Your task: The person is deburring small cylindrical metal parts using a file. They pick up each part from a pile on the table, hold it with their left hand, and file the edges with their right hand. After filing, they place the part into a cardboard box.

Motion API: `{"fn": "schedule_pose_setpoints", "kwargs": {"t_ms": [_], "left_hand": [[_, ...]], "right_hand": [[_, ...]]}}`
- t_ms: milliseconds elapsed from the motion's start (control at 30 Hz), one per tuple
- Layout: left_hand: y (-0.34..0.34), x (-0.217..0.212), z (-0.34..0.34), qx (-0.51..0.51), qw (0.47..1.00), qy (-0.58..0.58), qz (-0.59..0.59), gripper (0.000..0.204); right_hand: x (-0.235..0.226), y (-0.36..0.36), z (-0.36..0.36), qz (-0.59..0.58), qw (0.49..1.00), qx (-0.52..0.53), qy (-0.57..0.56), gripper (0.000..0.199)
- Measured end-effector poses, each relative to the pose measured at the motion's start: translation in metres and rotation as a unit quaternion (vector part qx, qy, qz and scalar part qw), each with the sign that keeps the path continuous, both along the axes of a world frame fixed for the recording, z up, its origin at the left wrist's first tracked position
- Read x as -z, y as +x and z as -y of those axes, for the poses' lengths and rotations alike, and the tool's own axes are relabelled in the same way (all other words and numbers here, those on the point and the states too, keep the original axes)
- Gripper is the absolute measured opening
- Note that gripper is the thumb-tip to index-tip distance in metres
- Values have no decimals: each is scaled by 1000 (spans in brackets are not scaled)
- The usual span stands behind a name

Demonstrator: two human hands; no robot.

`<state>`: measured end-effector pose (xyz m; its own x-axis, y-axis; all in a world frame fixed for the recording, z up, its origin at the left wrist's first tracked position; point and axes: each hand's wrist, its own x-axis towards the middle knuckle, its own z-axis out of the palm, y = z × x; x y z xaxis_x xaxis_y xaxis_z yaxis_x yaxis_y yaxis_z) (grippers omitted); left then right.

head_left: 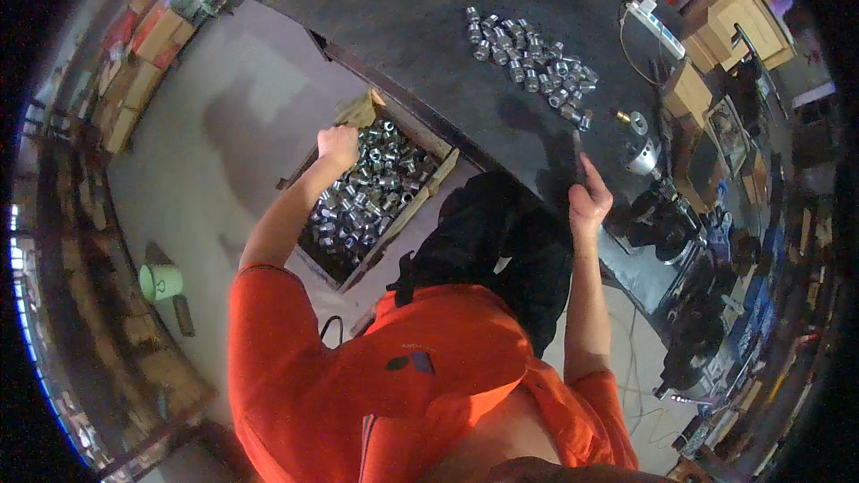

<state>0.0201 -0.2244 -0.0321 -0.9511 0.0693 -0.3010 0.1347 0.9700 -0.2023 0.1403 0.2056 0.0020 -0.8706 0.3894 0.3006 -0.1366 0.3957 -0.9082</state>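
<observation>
My left hand (338, 148) is closed at the far left corner of a shallow crate (429, 194), against a tan flap-like piece (357, 113). It seems to grip the crate's edge there, though the fingertips are hidden. Inside the crate lie many shiny metal fittings (371, 183). To the right, my right hand (591, 201) is closed around a thin dark bar-like object (578, 145), whose exact kind I cannot make out. Its tip points at a loose group of similar fittings (528, 54) on the dark worktable (394, 27).
A white power strip (658, 27) and cardboard boxes (738, 22) stand at the back right. Nearer are a metal cone-shaped part (642, 159) and a brass piece (624, 115). A pale green container (161, 282) is on the floor at left, below shelves with boxes (143, 80).
</observation>
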Motion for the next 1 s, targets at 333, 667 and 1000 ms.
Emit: {"fn": "schedule_pose_setpoints", "kwargs": {"t_ms": [333, 667, 1000], "left_hand": [[9, -45, -34, -140, 713, 678, 113, 36], [-21, -78, -185, 4, 721, 659, 214, 36], [-29, -73, -203, 40, 789, 563, 242, 35]], "right_hand": [[2, 2, -3, -23, 1000, -15, -13, 54], [0, 3, -4, 59, 997, -12, -39, 50], [-5, 4, -4, 53, 999, -2, -6, 51]]}}
